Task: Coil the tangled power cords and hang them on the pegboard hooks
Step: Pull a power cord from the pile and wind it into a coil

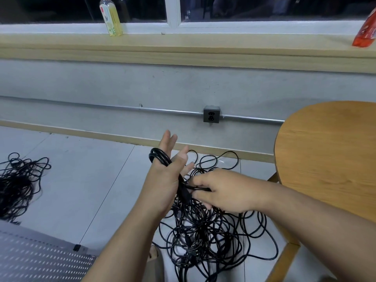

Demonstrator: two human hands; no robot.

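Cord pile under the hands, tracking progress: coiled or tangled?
Tangled: the cord pile sprawls in loose crossing loops; just a few turns wrap the left hand.

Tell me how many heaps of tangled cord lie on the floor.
2. One heap at the far left, cut by the frame edge; a larger heap below the right hand, beside the wooden seat. More may lie outside the view.

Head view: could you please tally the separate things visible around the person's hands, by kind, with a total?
Tangled black cord heaps: 2
Black cord coil round the left hand: 1
Drink bottle: 1
Orange-red packet: 1
Wall socket: 1
Pegboard: 1
Wooden table: 1
Total: 8
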